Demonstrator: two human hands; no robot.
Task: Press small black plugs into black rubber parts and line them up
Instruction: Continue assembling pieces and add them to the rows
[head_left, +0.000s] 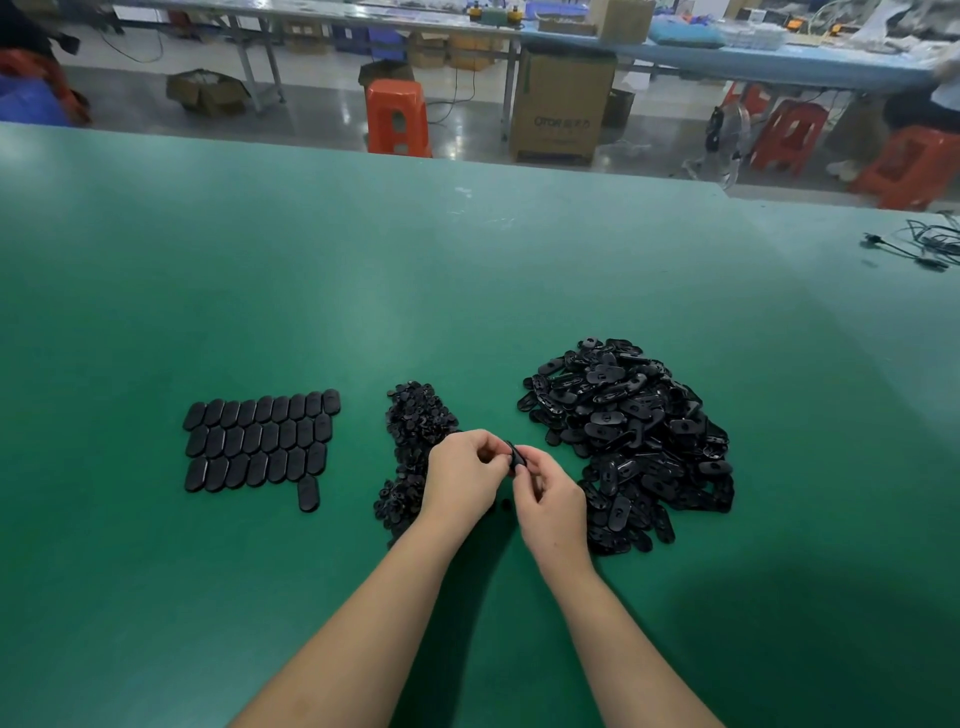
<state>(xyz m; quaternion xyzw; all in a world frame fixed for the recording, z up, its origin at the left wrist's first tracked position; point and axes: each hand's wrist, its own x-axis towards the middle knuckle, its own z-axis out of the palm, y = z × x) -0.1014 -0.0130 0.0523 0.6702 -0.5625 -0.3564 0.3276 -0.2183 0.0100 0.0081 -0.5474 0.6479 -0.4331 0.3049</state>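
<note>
One black oval rubber part (516, 455) is held above the table between both hands. My left hand (462, 480) pinches it from the left with curled fingers; whether a plug is under them is hidden. My right hand (550, 499) grips the part's right side. A heap of small black plugs (413, 426) lies left of and behind my left hand. A big pile of loose rubber parts (634, 436) lies to the right. Lined-up parts (260, 441) form three rows at the left, with a single part (308, 492) below them.
The green table (467, 270) stretches far back. Black cables (919, 244) lie at its far right edge. One small plug (505, 503) lies on the mat between my wrists. Beyond the table stand orange stools (397, 117) and a cardboard box (563, 109).
</note>
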